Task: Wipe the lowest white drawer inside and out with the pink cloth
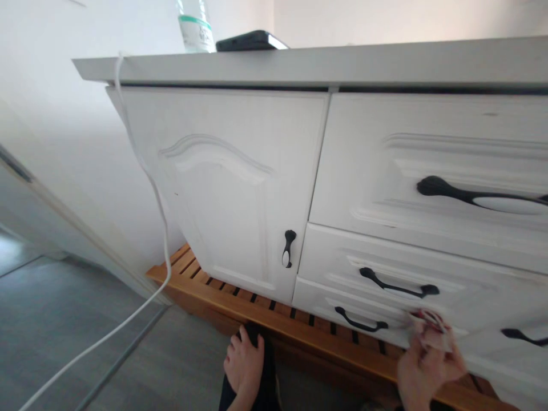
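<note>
Right hand: low before the white cabinet, at its drawer side; apparently placed there to reach the bottom fronts.
Right fingers: bent and gathered round a crumpled wad, pinching it in a bunch; probably held so to keep a soft, thick pad between skin and painted wood.
Wad's place: in front of the lowest drawer, right of its black handle and below the right end of the middle drawer's handle; seemingly against the face, contact hard to confirm through the blur.
Left hand: resting on a dark-clothed knee, well apart from the wad; likely there for balance in a low posture.
Left fingers: loosely bent over the knee, slightly parted, pinching nothing visible.
Slatted wooden stand: under the cabinet, presumably to lift it off the floor.
Phone: lying flat on the cabinet top, near the bottle; seemingly set up there out of the way.
White cable: draped over the top's left end, down toward the floor.
Wad's look: pale, pinkish white, with a red patch and a white fold or loop; creased, smeared by motion; cloth or tissue, cannot tell.
</note>
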`<state>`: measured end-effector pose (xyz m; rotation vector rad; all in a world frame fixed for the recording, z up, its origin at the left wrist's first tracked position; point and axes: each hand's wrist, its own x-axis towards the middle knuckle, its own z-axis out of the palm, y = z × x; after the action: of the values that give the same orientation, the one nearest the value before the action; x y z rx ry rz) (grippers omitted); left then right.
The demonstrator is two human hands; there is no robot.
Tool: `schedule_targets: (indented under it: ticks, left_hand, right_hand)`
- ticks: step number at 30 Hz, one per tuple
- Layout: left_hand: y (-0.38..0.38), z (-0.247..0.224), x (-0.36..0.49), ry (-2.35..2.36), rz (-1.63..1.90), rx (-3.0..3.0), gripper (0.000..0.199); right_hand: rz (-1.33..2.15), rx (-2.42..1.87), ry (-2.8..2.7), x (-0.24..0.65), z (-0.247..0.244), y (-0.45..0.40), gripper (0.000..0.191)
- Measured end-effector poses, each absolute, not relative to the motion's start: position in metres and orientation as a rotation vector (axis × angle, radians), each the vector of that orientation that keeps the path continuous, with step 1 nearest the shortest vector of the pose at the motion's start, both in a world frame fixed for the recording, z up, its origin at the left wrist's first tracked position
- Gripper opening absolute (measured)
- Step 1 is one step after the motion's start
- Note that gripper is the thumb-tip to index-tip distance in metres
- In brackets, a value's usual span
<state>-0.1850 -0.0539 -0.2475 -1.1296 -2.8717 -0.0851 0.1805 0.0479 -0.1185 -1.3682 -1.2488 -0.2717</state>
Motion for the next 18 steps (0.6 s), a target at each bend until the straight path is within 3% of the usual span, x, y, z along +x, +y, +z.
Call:
schedule_targets:
  ticks: [7,12,15,18]
  left_hand:
    - [-0.056,-0.248,-0.187,-2.861,-0.089,-1.132,0.055]
    - [-0.058,-0.246,-0.188,-2.859,-0.078,-1.128,0.057]
    - [-0.058,-0.245,-0.188,-2.867,-0.083,-1.131,0.056]
    - [-0.059,-0.243,-0.189,-2.881,-0.077,-1.135,0.056]
  right_hand:
    - [-0.609,-1.061,-1.794,0.051,-0.101,0.057,0.046]
    - [-0.566,-0.999,-2.060,-0.024,-0.080,0.065,0.044]
    - [-0.577,-0.889,-2.195,-0.036,-0.099,0.071,0.043]
    - [-0.276,-0.757,-2.488,-0.031,-0.131,0.073,0.044]
